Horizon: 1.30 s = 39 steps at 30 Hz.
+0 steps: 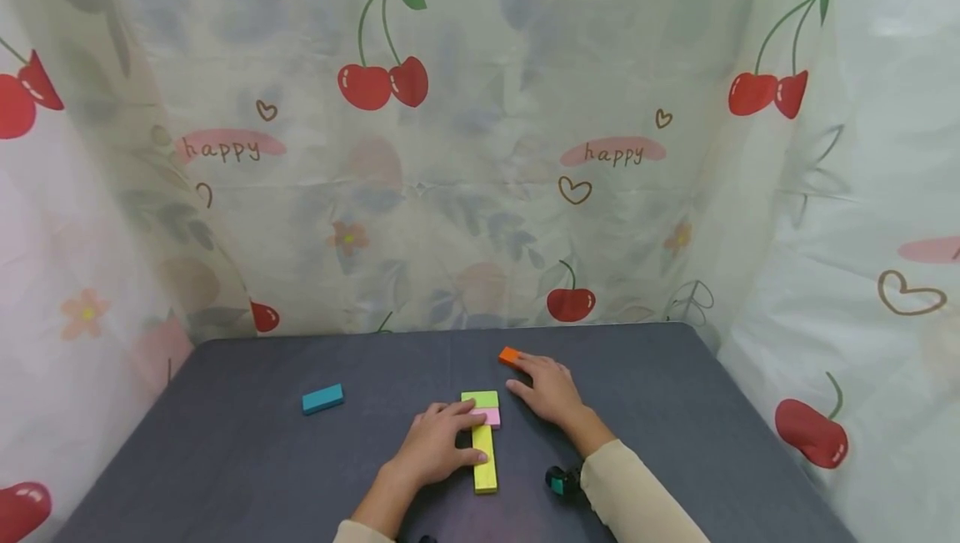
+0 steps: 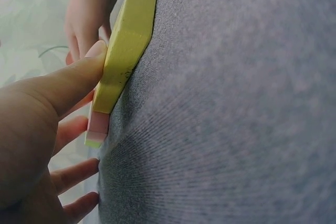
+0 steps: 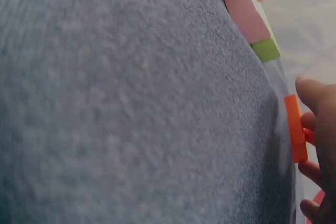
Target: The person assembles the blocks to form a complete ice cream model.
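Observation:
A yellow block (image 1: 484,476), a pink block (image 1: 492,419) and a light green block (image 1: 482,399) lie against one another in a line on the table. My left hand (image 1: 433,449) rests on them, its thumb on the yellow block and its fingers stretched over the pink and green ones. Farther back, my right hand (image 1: 553,393) reaches an orange block (image 1: 509,356), with fingertips at its right end and the thumb held apart. In the right wrist view, fingers lie along the far side of the orange block (image 3: 295,129), partly hidden.
On the left of the dark grey table (image 1: 247,460) lies a blue block (image 1: 322,399). A black device with a teal part (image 1: 558,481) sits by the right wrist. Printed cloth (image 1: 465,151) hangs behind the table and along both sides.

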Each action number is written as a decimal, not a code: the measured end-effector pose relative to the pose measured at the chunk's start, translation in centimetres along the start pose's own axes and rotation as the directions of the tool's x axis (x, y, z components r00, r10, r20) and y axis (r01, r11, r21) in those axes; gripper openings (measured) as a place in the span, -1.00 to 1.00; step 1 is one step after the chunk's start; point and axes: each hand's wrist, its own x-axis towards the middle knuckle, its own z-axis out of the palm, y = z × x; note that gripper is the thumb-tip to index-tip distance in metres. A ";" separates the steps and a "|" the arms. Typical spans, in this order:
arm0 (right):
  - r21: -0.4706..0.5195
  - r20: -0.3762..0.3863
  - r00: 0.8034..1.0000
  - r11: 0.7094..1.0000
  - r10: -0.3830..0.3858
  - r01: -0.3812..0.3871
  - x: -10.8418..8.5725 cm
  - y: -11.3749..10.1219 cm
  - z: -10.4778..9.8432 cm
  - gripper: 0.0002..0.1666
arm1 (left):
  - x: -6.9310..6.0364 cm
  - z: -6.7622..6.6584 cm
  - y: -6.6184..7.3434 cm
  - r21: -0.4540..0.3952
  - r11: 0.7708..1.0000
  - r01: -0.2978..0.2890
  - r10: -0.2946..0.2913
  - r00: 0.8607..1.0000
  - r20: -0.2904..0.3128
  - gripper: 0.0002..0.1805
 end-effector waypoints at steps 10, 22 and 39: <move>0.102 0.005 0.998 0.993 -0.065 0.064 -0.1 -0.7 0.4 -0.39 | 0.1 0.0 0.0 0.000 1.000 -0.006 0.006 1.000 -0.001 -0.35; 0.145 0.032 0.991 0.982 -0.127 0.121 -0.3 -1.3 0.7 -0.43 | 0.0 -0.1 0.0 -0.004 1.000 -0.015 0.015 1.000 -0.003 -0.36; 0.225 0.070 0.983 0.963 -0.169 0.150 -0.4 -2.0 1.1 -0.53 | 0.0 0.0 -0.1 -0.008 1.000 -0.012 0.012 1.000 0.014 -0.34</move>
